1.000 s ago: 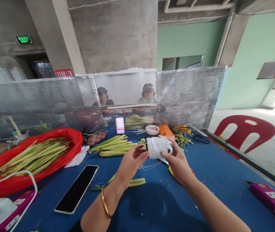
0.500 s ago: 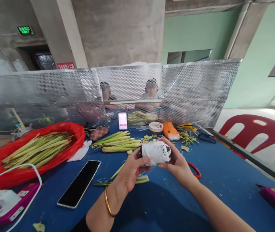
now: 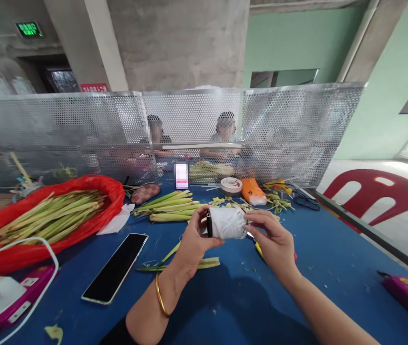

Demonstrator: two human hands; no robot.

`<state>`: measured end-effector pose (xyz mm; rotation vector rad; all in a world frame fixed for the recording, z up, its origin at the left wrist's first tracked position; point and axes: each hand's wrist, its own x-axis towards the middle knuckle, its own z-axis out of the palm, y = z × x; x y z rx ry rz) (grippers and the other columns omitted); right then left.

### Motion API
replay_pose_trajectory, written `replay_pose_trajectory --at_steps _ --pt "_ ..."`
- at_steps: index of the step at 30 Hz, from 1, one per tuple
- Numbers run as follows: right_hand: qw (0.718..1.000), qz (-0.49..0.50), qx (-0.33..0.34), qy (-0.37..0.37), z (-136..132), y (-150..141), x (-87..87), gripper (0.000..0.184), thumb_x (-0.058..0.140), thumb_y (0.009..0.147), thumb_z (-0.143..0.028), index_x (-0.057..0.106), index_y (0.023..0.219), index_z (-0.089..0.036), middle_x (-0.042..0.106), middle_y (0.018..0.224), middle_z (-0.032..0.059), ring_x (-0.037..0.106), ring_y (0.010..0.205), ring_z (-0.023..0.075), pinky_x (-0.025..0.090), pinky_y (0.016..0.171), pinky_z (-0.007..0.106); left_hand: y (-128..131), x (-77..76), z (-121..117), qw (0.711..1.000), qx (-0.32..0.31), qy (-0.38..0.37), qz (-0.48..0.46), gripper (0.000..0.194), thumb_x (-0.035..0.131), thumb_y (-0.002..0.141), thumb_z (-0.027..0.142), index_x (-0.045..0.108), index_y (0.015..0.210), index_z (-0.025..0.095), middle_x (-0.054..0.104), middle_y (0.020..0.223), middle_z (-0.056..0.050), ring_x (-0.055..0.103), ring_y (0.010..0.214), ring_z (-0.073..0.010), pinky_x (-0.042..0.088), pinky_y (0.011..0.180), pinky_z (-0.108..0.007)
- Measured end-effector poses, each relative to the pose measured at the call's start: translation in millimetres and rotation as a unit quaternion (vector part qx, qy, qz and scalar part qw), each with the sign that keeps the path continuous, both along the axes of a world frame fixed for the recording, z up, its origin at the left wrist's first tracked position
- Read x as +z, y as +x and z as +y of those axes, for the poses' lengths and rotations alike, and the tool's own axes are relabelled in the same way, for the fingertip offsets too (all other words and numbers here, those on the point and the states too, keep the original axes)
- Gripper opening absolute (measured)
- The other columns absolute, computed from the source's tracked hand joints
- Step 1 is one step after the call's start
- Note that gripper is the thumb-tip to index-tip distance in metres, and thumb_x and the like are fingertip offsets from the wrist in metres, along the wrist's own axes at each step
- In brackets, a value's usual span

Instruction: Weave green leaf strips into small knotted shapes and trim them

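A spool of white thread (image 3: 226,223) with a dark end is held over the blue table (image 3: 240,306). My left hand (image 3: 195,242) grips its left end, fingers curled round it. My right hand (image 3: 275,242) holds its right end with thumb and fingers pinched. A gold bangle sits on my left wrist. Under my hands lie a strip of green leaf (image 3: 189,263) and a partly hidden red and yellow tool (image 3: 258,249).
A black phone (image 3: 116,273) lies to the left. A red bag of green stalks (image 3: 51,215) fills the far left, with a loose bundle of stalks (image 3: 170,208) mid-table. Tape roll (image 3: 231,184), orange pack (image 3: 253,191), perforated metal screen (image 3: 290,129) with two people behind, red chair (image 3: 374,194).
The spool has been turned and drawn a little closer between my hands. My view has tilted slightly, so everything sits lower on the table.
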<state>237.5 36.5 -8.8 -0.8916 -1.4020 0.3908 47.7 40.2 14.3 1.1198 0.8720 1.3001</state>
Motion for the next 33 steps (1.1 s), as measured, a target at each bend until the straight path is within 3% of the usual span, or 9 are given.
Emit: replay_pose_trajectory --at_steps 3,6,10,11,14,17,21,28,33 --pt "1.0 -0.007 -0.007 0.02 -3 -1 5.9 0.01 0.066 0.082 -0.019 0.066 0.073 -0.023 0.065 0.083 0.002 0.06 0.084 0.0177 0.049 0.076 0.031 -1 -2.2 3 1.0 -0.001 0.01 0.007 0.078 0.079 0.045 0.003 0.053 0.116 0.025 0.056 0.126 -0.007 0.055 0.109 -0.0251 0.051 0.073 -0.026" --pt "0.998 0.054 0.017 -0.01 -4 0 9.6 0.01 0.06 0.086 -0.022 0.061 0.076 -0.023 0.065 0.081 0.001 0.06 0.08 0.0159 0.048 0.072 0.029 -3 -3.4 7 1.0 -0.002 0.027 0.007 0.078 0.078 0.047 0.004 0.052 0.118 0.026 0.055 0.127 -0.007 0.053 0.113 -0.0254 0.051 0.074 -0.026" --pt "0.992 0.118 -0.013 -0.045 -3 5 11.1 0.009 0.056 0.09 -0.028 0.06 0.083 -0.024 0.062 0.072 -0.0019 0.057 0.067 0.0138 0.047 0.066 0.027 -6 -3.0 9 0.998 -0.008 0.061 0.029 0.078 0.077 0.05 0.004 0.051 0.12 0.026 0.053 0.131 -0.008 0.051 0.116 -0.027 0.05 0.076 -0.027" --pt "0.994 0.1 -0.018 -0.043 -2 6 11.3 0.005 0.058 0.088 -0.028 0.062 0.088 -0.024 0.063 0.074 -0.0013 0.057 0.069 0.0144 0.047 0.067 0.028 -7 -2.8 8 0.996 -0.012 0.072 0.041 0.077 0.077 0.051 0.003 0.051 0.12 0.026 0.053 0.13 -0.008 0.052 0.116 -0.0267 0.05 0.077 -0.027" --pt "0.999 -0.029 0.013 -0.022 0 8 12.6 0.019 0.067 0.081 -0.027 0.067 0.1 -0.025 0.064 0.096 0.0035 0.059 0.088 0.0193 0.047 0.076 0.032 -7 -1.3 5 0.991 -0.034 0.106 0.081 0.075 0.076 0.053 0.001 0.052 0.12 0.027 0.056 0.126 -0.006 0.053 0.115 -0.0257 0.048 0.082 -0.028" --pt "0.991 -0.121 0.05 -0.012 1 8 14.9 0.005 0.069 0.08 -0.025 0.067 0.085 -0.024 0.062 0.093 0.0042 0.059 0.09 0.0209 0.046 0.08 0.034 -7 1.6 2 0.983 -0.045 0.125 0.13 0.071 0.075 0.056 0.001 0.054 0.119 0.027 0.058 0.125 -0.006 0.053 0.117 -0.0255 0.046 0.082 -0.026" --pt "0.987 -0.153 0.054 0.002 -1 10 18.0 0.013 0.064 0.085 -0.025 0.06 0.073 -0.023 0.062 0.084 0.0041 0.059 0.084 0.0208 0.047 0.078 0.034 -7 4.6 2 0.984 -0.046 0.105 0.136 0.07 0.077 0.055 0.002 0.055 0.117 0.026 0.061 0.119 -0.007 0.055 0.112 -0.0253 0.047 0.078 -0.026" --pt "0.983 -0.16 0.075 0.041 -8 10 19.4 0.01 0.057 0.09 -0.022 0.058 0.08 -0.025 0.069 0.085 0.0041 0.063 0.098 0.0229 0.047 0.086 0.037 -11 0.2 11 0.996 -0.021 0.057 0.063 0.079 0.084 0.046 0.006 0.053 0.116 0.025 0.055 0.123 -0.008 0.054 0.111 -0.0252 0.049 0.078 -0.028" --pt "0.976 -0.201 0.068 0.048 -8 13 19.6 0.006 0.059 0.089 -0.026 0.062 0.094 -0.024 0.066 0.082 0.0035 0.061 0.079 0.0198 0.048 0.072 0.034 -13 1.7 11 0.999 -0.015 0.035 0.031 0.077 0.087 0.044 0.008 0.054 0.112 0.023 0.059 0.115 -0.006 0.055 0.107 -0.0233 0.049 0.081 -0.029"
